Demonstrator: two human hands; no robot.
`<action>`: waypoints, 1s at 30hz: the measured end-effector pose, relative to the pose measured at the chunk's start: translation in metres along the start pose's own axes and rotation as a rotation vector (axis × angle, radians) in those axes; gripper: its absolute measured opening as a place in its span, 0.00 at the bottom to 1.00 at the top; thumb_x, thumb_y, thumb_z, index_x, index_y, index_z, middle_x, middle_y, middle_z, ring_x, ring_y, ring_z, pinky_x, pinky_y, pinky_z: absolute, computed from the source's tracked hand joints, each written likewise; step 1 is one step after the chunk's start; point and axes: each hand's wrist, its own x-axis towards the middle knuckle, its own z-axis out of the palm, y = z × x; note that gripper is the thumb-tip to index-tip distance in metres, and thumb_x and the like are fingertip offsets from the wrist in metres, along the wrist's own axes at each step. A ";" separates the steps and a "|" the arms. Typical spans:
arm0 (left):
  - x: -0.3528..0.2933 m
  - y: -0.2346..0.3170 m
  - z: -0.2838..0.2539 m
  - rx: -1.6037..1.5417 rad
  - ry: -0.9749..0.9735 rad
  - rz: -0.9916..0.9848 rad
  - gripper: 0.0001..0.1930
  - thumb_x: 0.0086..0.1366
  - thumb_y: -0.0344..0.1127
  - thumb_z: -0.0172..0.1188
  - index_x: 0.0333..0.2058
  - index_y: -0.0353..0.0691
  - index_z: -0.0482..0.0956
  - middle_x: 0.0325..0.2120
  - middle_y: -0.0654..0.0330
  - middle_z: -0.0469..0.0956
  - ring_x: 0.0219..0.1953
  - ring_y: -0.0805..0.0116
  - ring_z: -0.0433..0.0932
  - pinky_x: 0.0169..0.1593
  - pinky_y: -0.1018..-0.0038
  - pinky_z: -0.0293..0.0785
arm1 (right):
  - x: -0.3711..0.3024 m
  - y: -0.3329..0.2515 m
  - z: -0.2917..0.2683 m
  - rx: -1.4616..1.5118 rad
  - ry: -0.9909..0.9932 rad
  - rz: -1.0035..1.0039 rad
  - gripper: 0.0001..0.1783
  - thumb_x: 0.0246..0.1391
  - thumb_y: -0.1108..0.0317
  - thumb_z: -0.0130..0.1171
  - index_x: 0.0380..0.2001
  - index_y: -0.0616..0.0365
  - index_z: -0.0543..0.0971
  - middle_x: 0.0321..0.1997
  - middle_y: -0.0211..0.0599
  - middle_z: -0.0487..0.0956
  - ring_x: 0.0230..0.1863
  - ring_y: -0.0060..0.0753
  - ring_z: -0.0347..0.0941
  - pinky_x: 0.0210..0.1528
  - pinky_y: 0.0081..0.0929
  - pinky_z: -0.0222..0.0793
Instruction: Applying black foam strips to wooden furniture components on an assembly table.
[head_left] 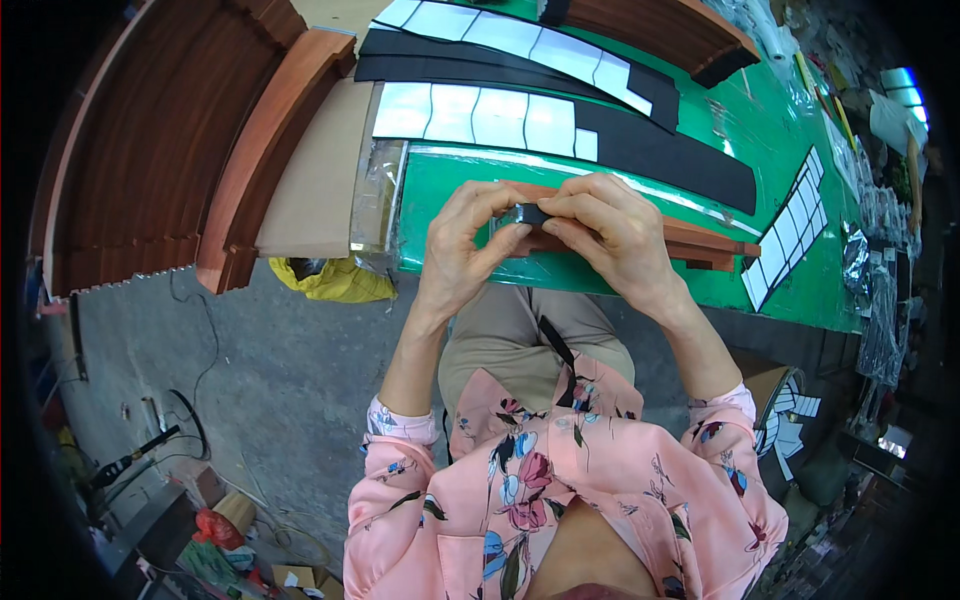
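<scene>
Pinching a small dark piece [528,213] from either side, the left hand [465,240] and right hand [615,235] are working at mid-frame, a brown wooden strip [700,243] showing behind them on the green table [440,180]. The handling is apparently progressing but unfinished, the piece not yet being released; whether the wooden strip is already bearing others cannot be told. Black sheets [680,170] with white squares [480,115] are lying at upper centre, seemingly awaiting use.

No legible text or numbers.
</scene>
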 end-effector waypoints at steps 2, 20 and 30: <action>-0.001 -0.003 0.000 0.012 0.001 0.000 0.13 0.53 0.28 0.63 0.39 0.36 0.77 0.36 0.57 0.75 0.37 0.63 0.74 0.40 0.70 0.71 | -0.001 0.004 0.000 0.065 0.015 0.038 0.10 0.44 0.72 0.63 0.33 0.57 0.80 0.33 0.34 0.77 0.34 0.35 0.74 0.34 0.30 0.71; -0.009 0.009 0.013 0.658 0.046 0.406 0.18 0.51 0.20 0.61 0.42 0.41 0.75 0.37 0.50 0.73 0.35 0.53 0.74 0.37 0.64 0.70 | -0.037 0.021 -0.037 0.162 0.005 -0.002 0.14 0.48 0.77 0.57 0.40 0.58 0.78 0.40 0.41 0.76 0.43 0.40 0.73 0.44 0.31 0.70; 0.006 0.067 0.078 0.834 -0.053 0.466 0.17 0.47 0.28 0.64 0.39 0.41 0.77 0.40 0.57 0.74 0.43 0.60 0.73 0.45 0.64 0.62 | -0.014 0.170 -0.147 -0.391 -0.368 0.423 0.04 0.51 0.70 0.57 0.30 0.58 0.78 0.32 0.39 0.78 0.34 0.45 0.75 0.36 0.37 0.70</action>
